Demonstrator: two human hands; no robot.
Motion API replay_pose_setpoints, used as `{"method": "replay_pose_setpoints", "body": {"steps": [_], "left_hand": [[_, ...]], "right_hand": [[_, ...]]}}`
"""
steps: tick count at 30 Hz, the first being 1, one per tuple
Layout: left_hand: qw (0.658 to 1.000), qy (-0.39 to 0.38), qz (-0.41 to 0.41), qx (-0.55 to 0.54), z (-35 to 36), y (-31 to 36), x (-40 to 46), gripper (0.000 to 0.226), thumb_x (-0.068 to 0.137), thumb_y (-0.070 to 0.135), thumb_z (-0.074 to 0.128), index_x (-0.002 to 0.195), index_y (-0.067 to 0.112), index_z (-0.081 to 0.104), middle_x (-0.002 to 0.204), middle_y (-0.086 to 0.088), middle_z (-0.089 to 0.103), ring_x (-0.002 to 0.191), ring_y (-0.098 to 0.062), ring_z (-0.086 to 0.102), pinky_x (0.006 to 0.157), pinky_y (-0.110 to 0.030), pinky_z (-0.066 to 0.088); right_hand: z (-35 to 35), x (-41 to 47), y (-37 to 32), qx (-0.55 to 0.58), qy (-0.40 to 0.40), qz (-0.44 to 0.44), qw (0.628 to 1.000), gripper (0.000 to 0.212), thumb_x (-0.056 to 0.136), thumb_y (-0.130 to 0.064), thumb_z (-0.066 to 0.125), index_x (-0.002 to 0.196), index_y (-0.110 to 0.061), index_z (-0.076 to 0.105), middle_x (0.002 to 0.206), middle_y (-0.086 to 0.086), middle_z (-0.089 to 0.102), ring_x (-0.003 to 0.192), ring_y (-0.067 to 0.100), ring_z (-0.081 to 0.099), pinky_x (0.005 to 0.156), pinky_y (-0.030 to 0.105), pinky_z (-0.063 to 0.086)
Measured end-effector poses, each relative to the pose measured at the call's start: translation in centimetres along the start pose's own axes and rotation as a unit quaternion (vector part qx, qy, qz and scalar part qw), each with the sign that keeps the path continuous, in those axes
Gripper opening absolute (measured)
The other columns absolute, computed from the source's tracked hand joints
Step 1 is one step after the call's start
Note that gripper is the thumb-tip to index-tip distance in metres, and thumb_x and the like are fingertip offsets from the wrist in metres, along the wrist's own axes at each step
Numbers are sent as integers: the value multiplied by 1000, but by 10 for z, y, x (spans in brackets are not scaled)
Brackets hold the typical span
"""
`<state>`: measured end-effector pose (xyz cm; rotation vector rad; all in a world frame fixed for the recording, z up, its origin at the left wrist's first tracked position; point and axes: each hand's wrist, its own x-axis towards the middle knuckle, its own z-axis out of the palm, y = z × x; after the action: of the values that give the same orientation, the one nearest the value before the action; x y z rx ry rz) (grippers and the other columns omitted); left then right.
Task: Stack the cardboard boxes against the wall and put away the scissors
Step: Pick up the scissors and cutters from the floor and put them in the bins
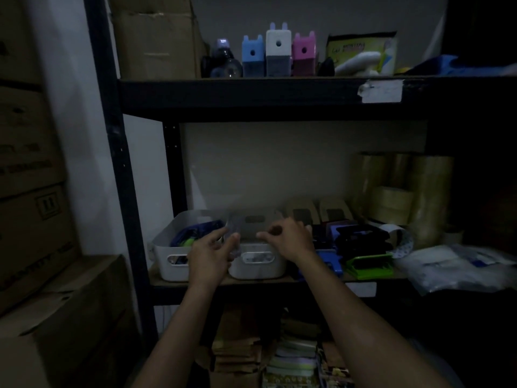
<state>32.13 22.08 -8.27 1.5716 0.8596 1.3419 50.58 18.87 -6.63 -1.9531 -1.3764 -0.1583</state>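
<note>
Both forearms reach forward from the bottom edge toward a dark metal shelf unit [134,191] in dim light. Left hand [208,256] hovers at the front of two white handled bins [179,256], fingers curled round a blurred, pale translucent object [233,233]; whether this is the scissors cannot be told. Right hand [288,239] sits just beside it over the right-hand bin, fingers loosely curled, thumb and forefinger close together, nothing visibly held. Left bin holds blue and green items, indistinct. Right of the bins: dark blue and black holders, a green tray [369,264], rolls of clear and tan packing tape [391,203] stacked at the back, a crumpled plastic bag [458,267] at the far right. Upper shelf carries a cardboard box [156,37], a small dark bottle, three block-shaped containers with ear-like tops (blue [252,56], white [278,49], pink [304,54]), and a yellow-green packet with unreadable print. White label [382,91] stuck on the shelf edge, writing illegible. Stacked cardboard boxes [36,219] stand against the wall at left; printing on them is too dark and blurred to read. Paper goods are piled below the lower shelf.
</note>
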Motion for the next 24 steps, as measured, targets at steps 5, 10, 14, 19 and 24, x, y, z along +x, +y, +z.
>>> {"method": "replay_pose_setpoints", "body": {"steps": [5, 10, 14, 19, 24], "left_hand": [[998, -64, -1, 26, 10, -4, 23, 54, 85, 28, 71, 134, 10, 55, 117, -14, 67, 101, -20, 67, 79, -32, 56], [945, -85, 86, 304, 28, -5, 49, 72, 74, 69, 57, 134, 29, 56, 106, 0, 73, 109, -23, 62, 94, -43, 47], [853, -78, 139, 497, 32, -13, 54, 49, 91, 64, 42, 126, 36, 60, 116, -1, 68, 113, -28, 50, 87, -39, 30], [799, -108, 107, 581, 35, -10, 51, 54, 100, 54, 25, 115, 23, 66, 123, -10, 61, 118, -29, 47, 104, -47, 24], [782, -126, 104, 602, 33, -7, 45, 54, 104, 42, 19, 121, 10, 59, 125, -13, 59, 126, -29, 44, 116, -51, 12]], "right_hand": [[4, -5, 5, 94, 21, 4, 995, 32, 87, -56, 66, 85, -25, 75, 88, -8, 73, 90, 15, 62, 91, 37, 42], [7, -8, 11, 205, 31, 7, 978, 27, 92, -39, 67, 91, -14, 76, 87, -1, 73, 85, 14, 66, 74, 31, 53], [8, -7, 16, 220, 11, 3, 975, 24, 95, -36, 64, 95, -15, 76, 91, -1, 73, 86, 13, 65, 76, 31, 54], [11, -6, 22, 209, 4, -13, 978, 23, 94, -34, 65, 91, -15, 75, 87, -2, 73, 83, 11, 65, 73, 27, 52], [12, -8, 21, 201, 6, -20, 979, 20, 95, -34, 65, 90, -17, 75, 85, -4, 71, 81, 7, 63, 69, 24, 47]]}}
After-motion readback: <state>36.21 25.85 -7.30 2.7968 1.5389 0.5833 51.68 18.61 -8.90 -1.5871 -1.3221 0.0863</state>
